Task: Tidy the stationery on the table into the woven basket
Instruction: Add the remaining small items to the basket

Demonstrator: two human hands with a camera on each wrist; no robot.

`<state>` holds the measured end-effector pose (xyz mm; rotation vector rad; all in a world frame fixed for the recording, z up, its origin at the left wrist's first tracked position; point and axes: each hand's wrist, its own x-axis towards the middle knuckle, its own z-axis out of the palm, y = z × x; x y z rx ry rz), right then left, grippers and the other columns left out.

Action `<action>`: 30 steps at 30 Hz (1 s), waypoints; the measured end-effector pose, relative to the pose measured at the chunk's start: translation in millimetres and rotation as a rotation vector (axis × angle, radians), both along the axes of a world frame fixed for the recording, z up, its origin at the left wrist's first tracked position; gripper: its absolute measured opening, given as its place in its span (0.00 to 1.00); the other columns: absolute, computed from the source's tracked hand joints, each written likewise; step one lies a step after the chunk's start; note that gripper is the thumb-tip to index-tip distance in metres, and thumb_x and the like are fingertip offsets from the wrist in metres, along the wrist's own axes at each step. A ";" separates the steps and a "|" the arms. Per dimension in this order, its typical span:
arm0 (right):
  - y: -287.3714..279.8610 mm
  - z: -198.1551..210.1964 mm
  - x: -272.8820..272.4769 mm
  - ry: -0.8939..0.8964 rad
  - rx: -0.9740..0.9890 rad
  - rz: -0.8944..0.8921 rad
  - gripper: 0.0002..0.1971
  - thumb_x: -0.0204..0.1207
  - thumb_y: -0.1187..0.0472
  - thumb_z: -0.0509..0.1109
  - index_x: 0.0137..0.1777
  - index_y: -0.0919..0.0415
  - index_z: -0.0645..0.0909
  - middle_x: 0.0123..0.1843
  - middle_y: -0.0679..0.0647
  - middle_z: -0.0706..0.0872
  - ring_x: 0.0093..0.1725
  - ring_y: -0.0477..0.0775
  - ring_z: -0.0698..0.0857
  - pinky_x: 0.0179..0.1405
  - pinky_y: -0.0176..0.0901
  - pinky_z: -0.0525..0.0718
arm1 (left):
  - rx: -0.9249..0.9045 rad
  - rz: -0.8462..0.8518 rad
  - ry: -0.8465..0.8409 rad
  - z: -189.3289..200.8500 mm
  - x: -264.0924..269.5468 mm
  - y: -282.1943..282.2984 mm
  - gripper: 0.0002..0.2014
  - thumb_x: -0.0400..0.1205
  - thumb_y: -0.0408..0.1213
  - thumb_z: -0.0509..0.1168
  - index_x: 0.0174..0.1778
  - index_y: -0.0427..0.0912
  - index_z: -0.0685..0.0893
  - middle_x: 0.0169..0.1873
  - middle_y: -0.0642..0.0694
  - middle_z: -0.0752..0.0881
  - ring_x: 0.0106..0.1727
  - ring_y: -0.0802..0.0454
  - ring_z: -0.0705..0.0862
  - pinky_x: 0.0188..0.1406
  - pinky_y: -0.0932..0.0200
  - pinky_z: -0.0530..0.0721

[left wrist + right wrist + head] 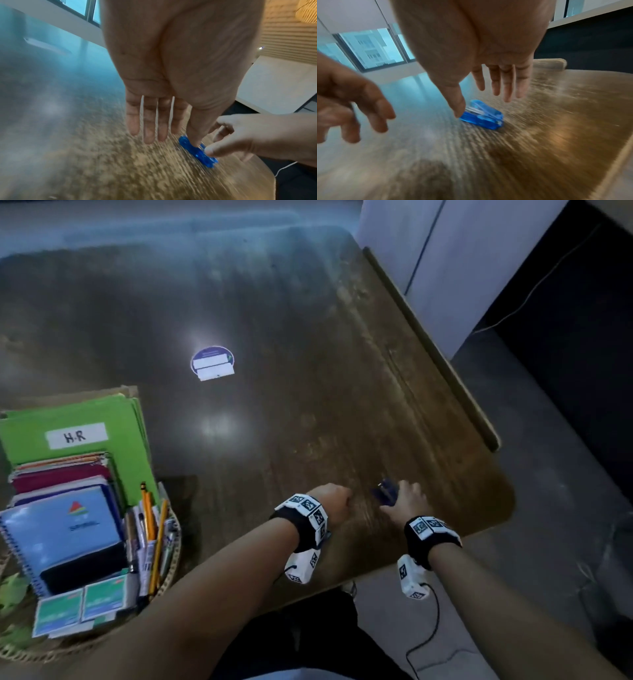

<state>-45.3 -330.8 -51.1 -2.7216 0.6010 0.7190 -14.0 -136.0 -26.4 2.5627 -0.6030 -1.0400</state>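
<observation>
A small see-through blue stapler [386, 491] [197, 152] [484, 119] lies on the wooden table [308, 371] near its front right corner. My right hand [407, 501] [488, 88] hovers over it, thumb tip touching its near end and fingers straight above it. My left hand [334, 498] [154, 121] is just left of the stapler with straight fingers and holds nothing; in the right wrist view it stays apart from the stapler. The woven basket [168, 573] stands at the front left.
The basket holds a green folder [85, 433], spiral notebooks [65, 525], pencils and pens [154, 529], and small boxes [82, 607]. A round sticker [212, 362] lies mid-table. The table's right edge [445, 364] borders dark floor and a white cabinet [462, 268].
</observation>
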 end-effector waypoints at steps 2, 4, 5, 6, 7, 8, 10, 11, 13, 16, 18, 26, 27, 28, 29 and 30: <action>-16.6 -14.9 -1.5 0.051 0.075 0.025 0.34 0.72 0.46 0.79 0.72 0.58 0.69 0.70 0.59 0.70 0.67 0.65 0.79 0.62 0.57 0.81 | -0.002 0.008 -0.003 -8.1 2.4 -25.7 0.20 0.80 0.35 0.64 0.70 0.45 0.78 0.64 0.43 0.81 0.63 0.41 0.83 0.56 0.48 0.84; -25.4 -27.2 -1.3 0.060 0.127 0.074 0.32 0.73 0.46 0.78 0.71 0.57 0.69 0.69 0.57 0.70 0.63 0.64 0.82 0.59 0.57 0.83 | -0.009 0.039 0.007 -17.3 4.5 -45.0 0.27 0.81 0.35 0.64 0.78 0.45 0.71 0.68 0.43 0.76 0.65 0.39 0.82 0.57 0.48 0.83; -28.3 -31.8 -1.4 0.041 0.132 0.101 0.30 0.73 0.47 0.78 0.69 0.56 0.70 0.67 0.57 0.70 0.60 0.64 0.83 0.58 0.57 0.84 | -0.019 0.059 0.005 -22.5 5.1 -52.4 0.28 0.81 0.37 0.65 0.80 0.46 0.68 0.69 0.43 0.75 0.63 0.39 0.83 0.55 0.49 0.83; -29.9 -34.5 -1.7 0.016 0.135 0.120 0.27 0.74 0.49 0.77 0.67 0.56 0.71 0.66 0.57 0.71 0.59 0.64 0.84 0.56 0.56 0.84 | -0.035 0.076 -0.007 -28.4 5.8 -58.4 0.30 0.81 0.38 0.66 0.80 0.47 0.67 0.69 0.42 0.74 0.61 0.40 0.84 0.53 0.51 0.83; -32.0 -37.8 -2.1 -0.014 0.147 0.133 0.23 0.75 0.52 0.76 0.65 0.57 0.72 0.65 0.58 0.72 0.58 0.64 0.84 0.54 0.55 0.83 | -0.046 0.084 -0.023 -32.6 6.6 -63.5 0.31 0.81 0.40 0.68 0.80 0.48 0.66 0.68 0.42 0.74 0.58 0.40 0.85 0.51 0.52 0.83; -34.3 -39.6 -2.3 -0.033 0.164 0.144 0.20 0.76 0.54 0.75 0.63 0.57 0.73 0.63 0.58 0.73 0.57 0.64 0.84 0.51 0.54 0.82 | -0.051 0.087 -0.038 -38.0 9.0 -68.7 0.34 0.80 0.41 0.70 0.81 0.49 0.64 0.68 0.41 0.73 0.57 0.39 0.86 0.50 0.52 0.83; -34.7 -40.0 -2.2 -0.044 0.189 0.179 0.15 0.78 0.57 0.71 0.61 0.57 0.73 0.62 0.58 0.74 0.57 0.63 0.83 0.50 0.54 0.80 | -0.036 0.072 -0.042 -45.7 15.1 -73.1 0.40 0.79 0.42 0.73 0.84 0.52 0.59 0.71 0.40 0.70 0.59 0.38 0.85 0.54 0.49 0.85; -35.8 -40.8 -1.9 -0.041 0.202 0.198 0.15 0.78 0.59 0.70 0.62 0.57 0.73 0.62 0.57 0.74 0.57 0.63 0.82 0.51 0.54 0.80 | -0.014 0.041 -0.039 -48.5 18.1 -75.1 0.43 0.79 0.41 0.73 0.85 0.54 0.55 0.72 0.40 0.68 0.60 0.38 0.84 0.57 0.48 0.85; -37.7 -41.9 -2.1 -0.032 0.254 0.232 0.15 0.79 0.63 0.69 0.63 0.58 0.73 0.64 0.57 0.73 0.59 0.62 0.81 0.55 0.56 0.81 | 0.023 -0.049 -0.071 -54.8 21.4 -78.4 0.42 0.79 0.41 0.72 0.85 0.54 0.55 0.74 0.40 0.67 0.64 0.39 0.82 0.60 0.46 0.85; -39.7 -37.0 -3.5 -0.043 0.405 0.204 0.16 0.80 0.65 0.68 0.66 0.57 0.74 0.66 0.55 0.77 0.62 0.60 0.81 0.61 0.54 0.79 | 0.007 -0.115 -0.120 -57.5 22.9 -79.1 0.29 0.79 0.42 0.72 0.77 0.48 0.70 0.68 0.42 0.72 0.63 0.40 0.82 0.58 0.44 0.85; -39.0 -27.7 -3.4 -0.048 0.510 0.129 0.16 0.80 0.64 0.68 0.66 0.55 0.75 0.64 0.53 0.81 0.61 0.56 0.82 0.60 0.51 0.80 | -0.054 -0.083 -0.104 -55.7 23.2 -73.3 0.24 0.79 0.42 0.72 0.70 0.47 0.74 0.60 0.45 0.77 0.57 0.43 0.84 0.54 0.46 0.85; 21.4 12.7 -8.1 0.054 0.915 0.054 0.14 0.82 0.63 0.67 0.64 0.46 0.79 0.50 0.53 0.90 0.43 0.54 0.92 0.51 0.52 0.91 | -0.338 0.230 -0.111 -24.3 -10.0 20.6 0.22 0.77 0.39 0.74 0.66 0.48 0.79 0.57 0.49 0.78 0.53 0.51 0.81 0.53 0.55 0.82; 36.1 18.0 -7.4 0.066 0.947 0.083 0.14 0.83 0.64 0.67 0.65 0.47 0.79 0.50 0.54 0.90 0.42 0.54 0.92 0.50 0.51 0.91 | -0.345 0.253 -0.114 -16.3 -14.0 37.3 0.22 0.78 0.40 0.75 0.66 0.48 0.79 0.57 0.49 0.78 0.53 0.52 0.81 0.53 0.58 0.81; 52.1 24.2 -6.0 0.079 0.977 0.107 0.15 0.83 0.65 0.67 0.66 0.49 0.78 0.50 0.56 0.90 0.42 0.54 0.91 0.48 0.48 0.91 | -0.353 0.279 -0.120 -8.6 -18.3 55.1 0.21 0.78 0.42 0.74 0.66 0.48 0.79 0.57 0.50 0.78 0.53 0.53 0.80 0.52 0.62 0.79; 69.1 28.5 -4.5 0.089 1.004 0.128 0.16 0.82 0.67 0.67 0.67 0.52 0.78 0.51 0.58 0.90 0.42 0.52 0.91 0.45 0.45 0.90 | -0.360 0.312 -0.125 0.6 -23.3 73.5 0.20 0.79 0.44 0.74 0.66 0.49 0.80 0.57 0.51 0.78 0.53 0.55 0.80 0.51 0.65 0.78; 87.1 33.7 -3.2 0.096 1.028 0.149 0.16 0.82 0.68 0.67 0.68 0.55 0.79 0.52 0.59 0.90 0.41 0.51 0.90 0.43 0.43 0.89 | -0.378 0.346 -0.140 8.0 -28.5 92.2 0.17 0.80 0.45 0.73 0.64 0.50 0.80 0.56 0.51 0.79 0.52 0.56 0.80 0.51 0.65 0.78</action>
